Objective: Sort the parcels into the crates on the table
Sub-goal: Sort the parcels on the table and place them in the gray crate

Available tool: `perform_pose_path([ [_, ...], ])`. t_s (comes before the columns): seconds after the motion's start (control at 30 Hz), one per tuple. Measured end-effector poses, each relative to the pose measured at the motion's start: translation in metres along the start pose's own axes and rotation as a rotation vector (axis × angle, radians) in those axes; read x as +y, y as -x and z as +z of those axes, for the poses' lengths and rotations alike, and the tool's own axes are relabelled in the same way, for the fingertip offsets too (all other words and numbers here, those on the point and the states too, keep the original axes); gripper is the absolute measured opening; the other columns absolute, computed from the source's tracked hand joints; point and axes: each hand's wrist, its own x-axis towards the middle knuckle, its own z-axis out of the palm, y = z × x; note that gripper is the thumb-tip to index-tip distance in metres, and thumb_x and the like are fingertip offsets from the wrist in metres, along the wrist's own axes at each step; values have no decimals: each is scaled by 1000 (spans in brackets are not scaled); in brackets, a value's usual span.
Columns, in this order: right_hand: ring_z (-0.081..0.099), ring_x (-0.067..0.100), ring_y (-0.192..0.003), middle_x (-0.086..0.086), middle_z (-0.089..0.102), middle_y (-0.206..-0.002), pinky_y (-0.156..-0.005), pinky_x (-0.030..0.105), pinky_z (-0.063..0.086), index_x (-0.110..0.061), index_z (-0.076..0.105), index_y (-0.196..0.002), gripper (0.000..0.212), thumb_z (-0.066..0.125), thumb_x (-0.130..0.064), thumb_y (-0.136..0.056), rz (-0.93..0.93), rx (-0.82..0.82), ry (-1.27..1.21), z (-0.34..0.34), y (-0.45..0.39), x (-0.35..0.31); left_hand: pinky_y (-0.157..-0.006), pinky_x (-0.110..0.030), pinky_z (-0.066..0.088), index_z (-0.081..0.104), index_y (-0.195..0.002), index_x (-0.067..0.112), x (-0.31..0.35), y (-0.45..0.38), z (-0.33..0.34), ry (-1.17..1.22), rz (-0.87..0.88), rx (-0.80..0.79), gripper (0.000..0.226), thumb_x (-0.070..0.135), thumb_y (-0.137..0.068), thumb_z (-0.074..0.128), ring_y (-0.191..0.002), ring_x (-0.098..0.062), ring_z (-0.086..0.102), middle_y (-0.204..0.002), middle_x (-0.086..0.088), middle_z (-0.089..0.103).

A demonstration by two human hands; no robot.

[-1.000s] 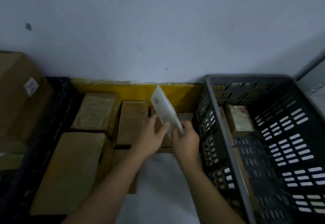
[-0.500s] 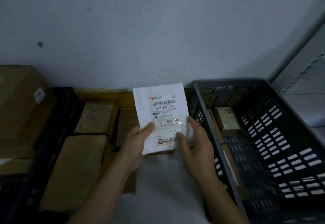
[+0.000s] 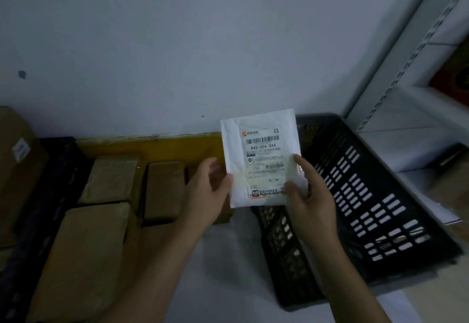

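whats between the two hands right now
In the head view, a flat white padded mailer with a printed barcode label spans the gap, the left hand gripping its left edge, the right hand its right.

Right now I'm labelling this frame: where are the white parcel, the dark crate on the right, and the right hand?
white parcel (image 3: 261, 145), head view, on its printed label.
dark crate (image 3: 368, 195), head view, on its slotted side wall.
right hand (image 3: 309, 195), head view, on the back of the hand.
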Motion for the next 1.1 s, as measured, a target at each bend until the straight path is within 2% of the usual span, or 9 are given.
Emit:
perform_pose_path([
  [0.07, 68, 16, -125, -5, 64, -144, -97, 44, 63, -50, 57, -147, 54, 65, -17, -105, 40, 66, 50, -29, -10, 5, -120, -39, 41, 41, -160, 23, 6, 1, 15, -171, 92, -26, 67, 44, -102, 66, -145, -15, 47, -160, 3, 49],
  [0.13, 68, 17, -121, -2, 63, -143, -85, 32, 63, -46, 55, -150, 54, 63, -16, -106, 65, 127, 153, -57, -24, 10, -123, -33, 27, 32, -165, 20, 17, 5, 31, -304, 167, -79, 71, 47, -105, 59, -154, -18, 32, -169, -1, 34],
  [0.2, 66, 17, -118, 2, 60, -146, -73, 18, 53, -39, 52, -155, 54, 61, -16, -107, 82, 159, 286, -81, -44, 22, -128, -37, 17, 22, -168, 21, 24, 7, 49, -427, 192, -129, 75, 54, -107, 50, -160, -22, 17, -175, -3, 19],
  [0.37, 55, 13, -109, 7, 54, -152, -61, 9, 40, -31, 46, -161, 57, 56, -12, -109, 193, 86, 452, -98, -92, 74, -133, -50, 2, 0, -170, 27, 25, 2, 91, -712, 196, -216, 88, 73, -103, 32, -164, -25, -10, -179, -3, -8],
  [0.53, 55, 16, -107, 11, 53, -146, -67, 15, 45, -26, 42, -164, 59, 54, -11, -109, 172, -93, 510, -75, -136, 137, -129, -50, -9, -8, -170, 27, 22, -12, 121, -921, 150, -215, 98, 85, -96, 23, -162, -27, -21, -177, -5, -18],
  [0.67, 62, 28, -114, 15, 52, -147, -89, 39, 60, -28, 42, -163, 61, 54, -10, -107, 196, -244, 503, -43, -162, 185, -132, -53, -5, -10, -170, 28, 23, -21, 134, -980, 47, -209, 102, 88, -94, 22, -161, -26, -25, -176, -4, -22],
  [0.83, 60, 38, -123, 20, 53, -143, -99, 43, 56, -23, 39, -165, 63, 54, -10, -105, 247, -376, 499, 0, -167, 224, -132, -54, -5, -9, -170, 31, 21, -18, 140, -1028, -16, -180, 98, 88, -94, 20, -161, -25, -27, -177, -5, -21],
  [0.97, 51, 42, -129, 21, 51, -142, -102, 48, 49, -20, 33, -165, 72, 63, -36, -102, 167, -483, 755, 19, -160, 244, -131, -56, -5, -10, -169, 32, 22, -17, 139, -1096, -28, -182, 95, 86, -95, 14, -160, -26, -29, -176, -5, -23],
  [1.1, 26, 42, -152, 22, 35, -160, -120, 56, 32, -23, 29, -164, 89, 56, -70, -93, 18, -551, 1061, 26, -151, 253, -130, -57, -6, -11, -169, 33, 22, -16, 139, -1125, -45, -189, 94, 85, -95, 10, -160, -25, -29, -176, -4, -23],
])
